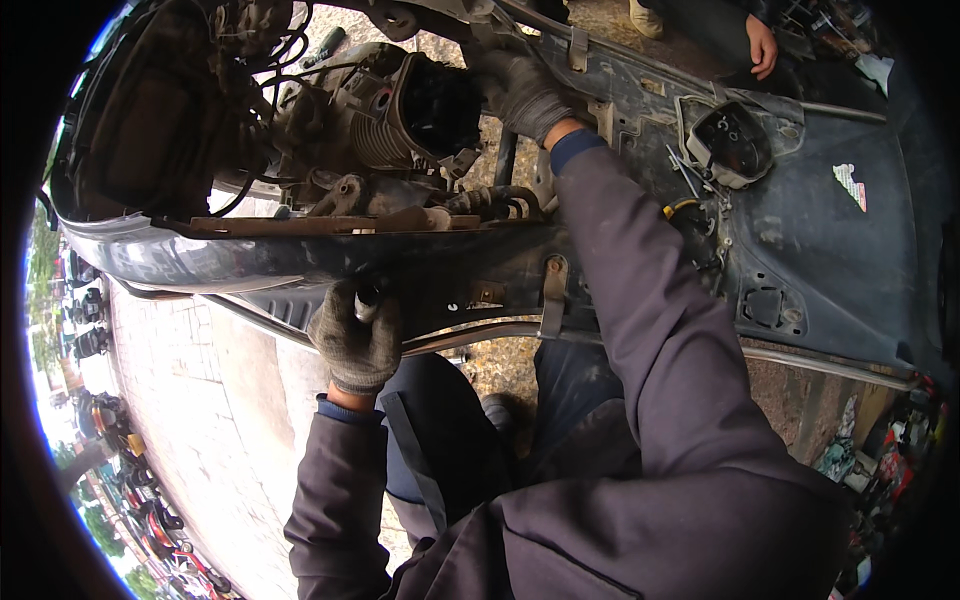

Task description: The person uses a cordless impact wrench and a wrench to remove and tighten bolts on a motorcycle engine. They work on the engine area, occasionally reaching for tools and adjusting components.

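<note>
The engine [378, 140] lies far left in the dark vehicle body [800, 245], its right end open and dark, so the uncovering looks done; nothing covers that end yet, and refitting appears left. A metal housing [735, 148] sits apart from it at far right, slender tools [686, 175] just beside. The hands are apart: the near left hand [358, 340] curls around a small cylindrical piece [367, 301]; the far right hand [528, 97] reaches beside the engine's open end, fingertips lost in shadow, its grip impossible to tell.
</note>
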`<action>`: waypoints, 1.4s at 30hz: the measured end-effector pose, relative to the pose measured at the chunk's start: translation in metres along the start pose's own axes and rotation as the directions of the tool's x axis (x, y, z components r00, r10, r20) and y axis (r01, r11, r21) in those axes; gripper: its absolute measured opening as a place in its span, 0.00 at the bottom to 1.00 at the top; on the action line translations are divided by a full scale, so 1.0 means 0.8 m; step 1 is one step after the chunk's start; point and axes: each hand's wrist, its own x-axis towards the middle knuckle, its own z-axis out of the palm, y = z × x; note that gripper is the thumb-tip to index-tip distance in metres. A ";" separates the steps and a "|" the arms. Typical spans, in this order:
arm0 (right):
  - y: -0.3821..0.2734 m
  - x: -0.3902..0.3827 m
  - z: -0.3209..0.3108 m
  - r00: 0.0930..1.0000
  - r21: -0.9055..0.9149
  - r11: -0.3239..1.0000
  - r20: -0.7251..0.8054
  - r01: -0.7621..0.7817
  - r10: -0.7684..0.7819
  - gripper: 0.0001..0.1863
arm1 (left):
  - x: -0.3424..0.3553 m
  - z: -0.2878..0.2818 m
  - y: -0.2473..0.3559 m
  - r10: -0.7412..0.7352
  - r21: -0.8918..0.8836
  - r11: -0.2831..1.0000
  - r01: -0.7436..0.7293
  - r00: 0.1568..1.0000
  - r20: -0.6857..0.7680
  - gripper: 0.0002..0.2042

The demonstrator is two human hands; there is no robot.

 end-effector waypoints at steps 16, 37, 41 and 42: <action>-0.036 0.032 -0.002 0.993 0.012 1.000 -0.120 0.000 0.002 0.13 | 0.000 0.001 0.001 0.008 -0.003 1.000 -0.008 1.000 -0.024 0.11; -0.056 0.057 -0.007 0.995 -0.135 0.988 -0.059 0.071 -0.079 0.09 | 0.005 0.001 0.008 0.000 -0.020 1.000 -0.001 1.000 -0.028 0.11; -0.038 0.049 -0.005 0.997 0.013 1.000 -0.080 -0.021 0.022 0.09 | 0.005 0.001 0.007 0.039 -0.033 0.999 -0.040 0.999 -0.035 0.10; -0.029 0.045 -0.002 0.990 -0.008 0.994 -0.083 -0.112 0.111 0.10 | 0.006 0.001 0.006 0.031 -0.035 0.999 -0.032 0.999 -0.034 0.10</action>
